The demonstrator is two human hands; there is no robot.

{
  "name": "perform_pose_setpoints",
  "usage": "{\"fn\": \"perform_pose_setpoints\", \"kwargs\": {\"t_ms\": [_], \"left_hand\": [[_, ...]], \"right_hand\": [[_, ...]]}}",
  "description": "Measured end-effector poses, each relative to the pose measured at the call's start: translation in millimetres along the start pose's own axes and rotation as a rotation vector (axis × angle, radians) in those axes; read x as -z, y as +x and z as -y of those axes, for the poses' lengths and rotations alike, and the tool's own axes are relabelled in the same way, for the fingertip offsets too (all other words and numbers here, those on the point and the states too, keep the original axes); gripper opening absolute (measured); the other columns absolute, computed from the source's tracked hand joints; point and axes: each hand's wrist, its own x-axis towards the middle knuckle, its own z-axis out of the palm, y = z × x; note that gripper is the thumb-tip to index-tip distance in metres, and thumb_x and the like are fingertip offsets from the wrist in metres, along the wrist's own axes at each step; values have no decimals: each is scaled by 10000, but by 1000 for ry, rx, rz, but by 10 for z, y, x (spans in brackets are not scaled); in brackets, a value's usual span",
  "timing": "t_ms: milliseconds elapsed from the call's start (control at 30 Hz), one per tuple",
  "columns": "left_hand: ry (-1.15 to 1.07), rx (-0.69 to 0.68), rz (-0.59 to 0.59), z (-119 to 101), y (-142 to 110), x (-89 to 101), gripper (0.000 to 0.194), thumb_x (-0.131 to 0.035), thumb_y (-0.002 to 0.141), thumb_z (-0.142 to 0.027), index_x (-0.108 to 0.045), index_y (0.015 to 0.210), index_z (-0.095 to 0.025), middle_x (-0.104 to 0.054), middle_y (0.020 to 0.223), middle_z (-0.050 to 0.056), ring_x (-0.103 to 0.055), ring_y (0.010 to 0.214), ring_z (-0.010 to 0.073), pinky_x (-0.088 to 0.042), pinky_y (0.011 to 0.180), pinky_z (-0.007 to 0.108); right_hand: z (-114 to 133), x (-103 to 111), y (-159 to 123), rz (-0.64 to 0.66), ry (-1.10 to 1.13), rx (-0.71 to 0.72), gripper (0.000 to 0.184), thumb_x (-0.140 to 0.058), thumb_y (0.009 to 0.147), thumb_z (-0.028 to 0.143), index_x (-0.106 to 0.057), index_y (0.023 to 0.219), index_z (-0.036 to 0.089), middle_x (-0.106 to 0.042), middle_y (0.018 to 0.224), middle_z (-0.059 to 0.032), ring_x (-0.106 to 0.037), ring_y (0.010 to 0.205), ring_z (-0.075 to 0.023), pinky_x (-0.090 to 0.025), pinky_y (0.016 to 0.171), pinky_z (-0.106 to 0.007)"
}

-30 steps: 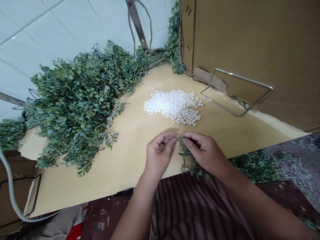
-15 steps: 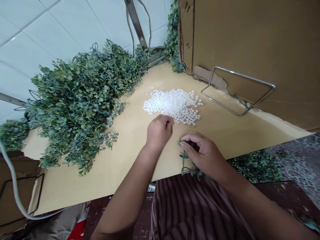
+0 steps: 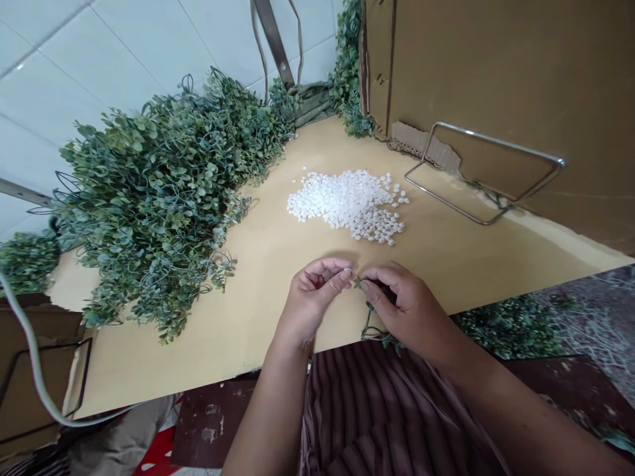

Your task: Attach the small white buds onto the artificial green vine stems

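Note:
My left hand (image 3: pixel 317 297) is closed in a pinch, with a small white bead (image 3: pixel 348 270) between thumb and forefinger. Close beside it, my right hand (image 3: pixel 397 291) pinches the tip of an artificial leaf sprig (image 3: pixel 370 325), whose stem and leaves hang below the fingers near the table's front edge. The two sets of fingertips almost meet; whether bead and sprig touch cannot be made out. Beyond both hands lies a loose heap of white beads (image 3: pixel 347 201) on the tan board (image 3: pixel 268 284).
A large pile of artificial greenery (image 3: pixel 163 192) covers the board's left side. At the right stands a cardboard box (image 3: pixel 506 79) with a metal wire frame (image 3: pixel 446 201) before it. More greenery (image 3: pixel 510 327) lies below the right edge. A pale cable (image 3: pixel 32 370) hangs at the left.
My left hand has come back from the bead heap toward my right hand, now with a white bead in its pinch. My right hand still holds the sprig. The view has shifted slightly.

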Motion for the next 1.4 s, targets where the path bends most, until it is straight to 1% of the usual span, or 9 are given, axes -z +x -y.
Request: {"fn": "perform_pose_setpoints", "kwargs": {"t_ms": [167, 400, 500, 667, 833, 1000, 1133, 1300, 1400], "left_hand": [[-50, 7, -22, 85, -73, 56, 216, -833, 568, -292, -728, 721, -181, -655, 633, -23, -550, 583, 62, -459, 626, 191], [0, 3, -54, 103, -92, 51, 225, -801, 609, -346, -745, 751, -180, -659, 645, -2, -554, 585, 74, -442, 596, 195], [36, 17, -78, 102, -92, 40, 242, -803, 599, -357, -746, 748, -175, -657, 625, 2, -543, 574, 81, -450, 600, 212], [48, 21, -120, 117, -84, 10, 246, -840, 534, -314, -744, 712, -174, -675, 609, -1, -549, 561, 81, -479, 627, 226], [114, -7, -164, 136, -88, -4, 256, -822, 567, -299, -762, 789, -187, -725, 663, 23, -602, 586, 102, -504, 627, 237], [116, -35, -155, 155, -83, 9, 255, -818, 577, -280, -761, 810, -196, -755, 737, 40, -652, 608, 116, -519, 614, 232], [132, -45, -176, 171, -73, 6, 216, -809, 589, -260, -761, 787, -192, -754, 723, 40, -661, 619, 123, -522, 624, 237], [142, -44, -205, 179, -79, -6, 188, -821, 562, -227, -762, 737, -195, -735, 640, 16, -641, 595, 113, -532, 644, 241], [149, -46, -205, 182, -82, -6, 192, -826, 549, -233, -760, 725, -195, -742, 669, 22, -654, 616, 129, -549, 678, 269]], "right_hand": [[12, 12, 2, 30, -24, 96, 147, -473, 826, 144, -614, 789, 167, -657, 737, -70, -608, 749, -200, -484, 669, -310], [21, -23, -9, -34, -8, 73, 132, -501, 826, 145, -595, 741, 180, -638, 691, -40, -591, 707, -179, -459, 651, -289], [37, -22, -6, -45, -4, 73, 126, -508, 820, 143, -586, 734, 192, -641, 691, -34, -593, 696, -177, -455, 642, -286], [49, -13, -6, -69, -24, 79, 131, -500, 832, 156, -571, 728, 193, -626, 673, -32, -587, 674, -171, -457, 624, -278], [47, -25, -14, -106, -47, 107, 129, -495, 836, 157, -566, 731, 177, -627, 681, -46, -588, 671, -175, -461, 629, -281], [46, -37, -7, -138, -68, 129, 127, -500, 831, 149, -558, 725, 187, -620, 665, -36, -574, 658, -171, -450, 621, -276], [43, -53, -7, -165, -89, 127, 130, -504, 826, 152, -554, 717, 203, -618, 670, -30, -569, 658, -171, -444, 624, -282], [47, -80, -15, -164, -94, 130, 152, -498, 831, 161, -540, 693, 208, -601, 639, -28, -558, 645, -174, -432, 611, -286], [47, -89, -16, -168, -89, 124, 156, -498, 831, 166, -537, 688, 214, -597, 634, -23, -559, 643, -173, -429, 611, -286]]}}
